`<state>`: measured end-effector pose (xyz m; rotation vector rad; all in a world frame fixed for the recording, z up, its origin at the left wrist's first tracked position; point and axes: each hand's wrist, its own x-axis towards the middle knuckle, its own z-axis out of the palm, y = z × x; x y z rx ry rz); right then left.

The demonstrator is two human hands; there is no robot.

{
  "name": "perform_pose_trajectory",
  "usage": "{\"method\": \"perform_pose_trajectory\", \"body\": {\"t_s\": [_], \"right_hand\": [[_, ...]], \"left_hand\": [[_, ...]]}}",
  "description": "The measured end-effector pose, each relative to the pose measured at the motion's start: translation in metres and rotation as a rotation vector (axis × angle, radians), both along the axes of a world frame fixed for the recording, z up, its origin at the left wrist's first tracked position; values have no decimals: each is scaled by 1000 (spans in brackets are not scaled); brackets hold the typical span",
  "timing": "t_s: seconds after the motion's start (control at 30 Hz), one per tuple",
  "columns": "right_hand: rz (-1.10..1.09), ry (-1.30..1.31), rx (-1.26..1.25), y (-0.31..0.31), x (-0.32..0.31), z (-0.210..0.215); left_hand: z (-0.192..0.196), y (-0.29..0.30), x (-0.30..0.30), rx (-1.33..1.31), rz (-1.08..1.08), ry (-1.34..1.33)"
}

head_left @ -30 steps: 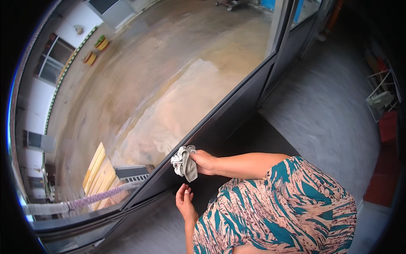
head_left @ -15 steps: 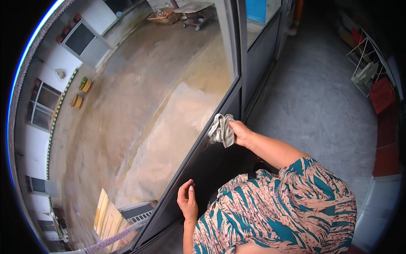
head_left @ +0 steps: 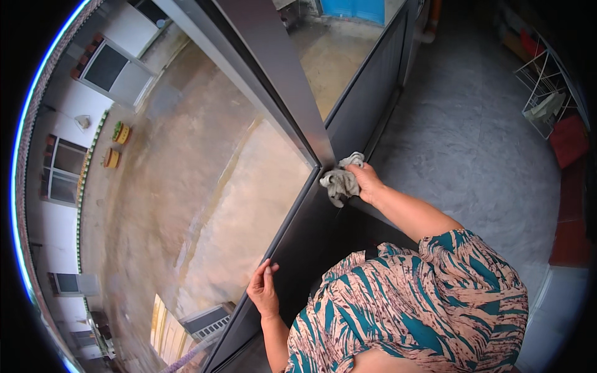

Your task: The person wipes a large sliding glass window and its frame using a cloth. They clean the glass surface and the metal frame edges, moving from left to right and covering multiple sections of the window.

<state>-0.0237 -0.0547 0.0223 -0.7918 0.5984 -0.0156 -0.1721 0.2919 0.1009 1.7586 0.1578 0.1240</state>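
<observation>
The glass pane [head_left: 205,186] was the largest thing in view, a wide window that filled the left half and showed a bare paved yard far below with neighbouring walls and small flower pots [head_left: 117,144]. The dark metal frame [head_left: 298,112] ran diagonally across it, an upright mullion meeting a lower rail at a corner near the middle of the picture. To the right lay the grey speckled floor [head_left: 472,143], and at its far right edge stood a white wire rack [head_left: 547,99] with a red item beside it.

The right hand [head_left: 368,181] was closed around a crumpled grey cloth [head_left: 341,180], pressing it against the frame just at the corner where mullion and lower rail met. The left hand [head_left: 263,291] lay flat and open-fingered against the lower rail, nearer the person's body, gripping nothing and seemingly bracing.

By the look of it, the step in hand was wiping down the frame, with the cloth at the junction of the bars. The next move would probably call for firm pressure kept on the cloth while it was drawn along the mullion or rail, with the left hand steadying the body.
</observation>
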Motion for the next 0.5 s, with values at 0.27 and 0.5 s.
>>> {"method": "perform_pose_trajectory", "body": {"t_s": [0.27, 0.5], "right_hand": [[101, -15, 122, 53, -10, 32], [200, -211, 149, 47, -25, 112]], "left_hand": [[15, 29, -14, -46, 8, 72], [5, 43, -15, -49, 7, 56]]}}
